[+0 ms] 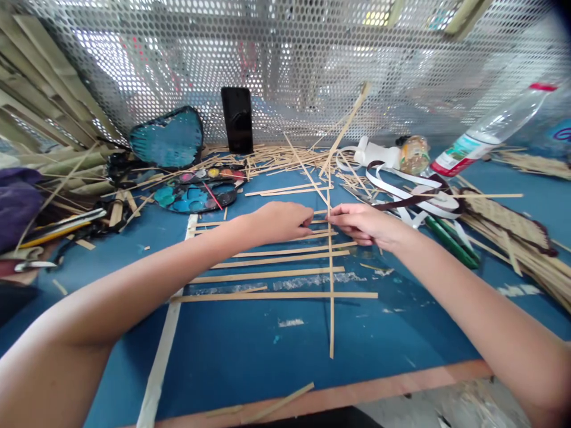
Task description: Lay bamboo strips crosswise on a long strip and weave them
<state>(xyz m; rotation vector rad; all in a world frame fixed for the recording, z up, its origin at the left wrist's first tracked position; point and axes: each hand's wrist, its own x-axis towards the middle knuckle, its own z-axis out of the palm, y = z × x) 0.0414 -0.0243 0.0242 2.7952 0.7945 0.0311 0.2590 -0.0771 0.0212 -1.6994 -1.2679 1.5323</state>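
Several thin bamboo strips [276,276] lie side by side across the blue table [250,351]. One long upright strip [331,309] crosses them at right angles. My left hand [279,221] rests closed on the far strips, its fingertips pinched at the crossing. My right hand [366,224] faces it from the right, fingers pinched on the upright strip where it meets the far strips. The two hands nearly touch.
A paint palette [196,193] and a blue heart-shaped lid [167,138] lie at the back left. A black phone [237,119] leans on the perforated metal screen. A plastic bottle [486,134], white ribbon [401,190], green-handled scissors [450,241] and woven matting [508,220] fill the right side. Loose strips litter the back.
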